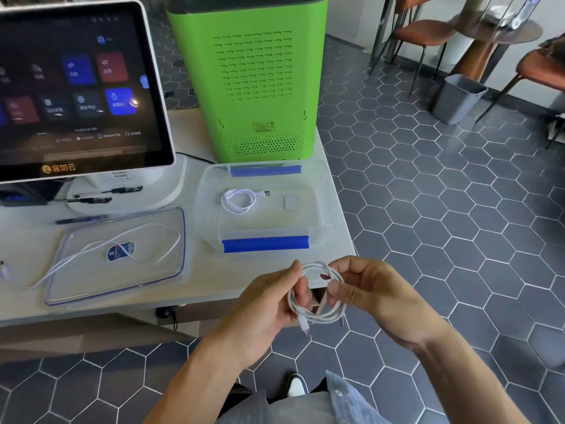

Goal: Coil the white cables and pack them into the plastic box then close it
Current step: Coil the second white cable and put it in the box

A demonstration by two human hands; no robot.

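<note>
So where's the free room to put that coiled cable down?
Inside the plastic box, the floor right of the coiled cable already packed is bare apart from a small white square. A bare table strip runs between lid and box. The lid is crowded by a loose cable; pens clutter the monitor base.

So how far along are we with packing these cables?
Done: one coiled cable lies in the open box. In hand: the left hand and right hand hold a second cable, coiled into loops. Left: the loose cable lying across the lid needs coiling and packing, then the lid goes on.
</note>
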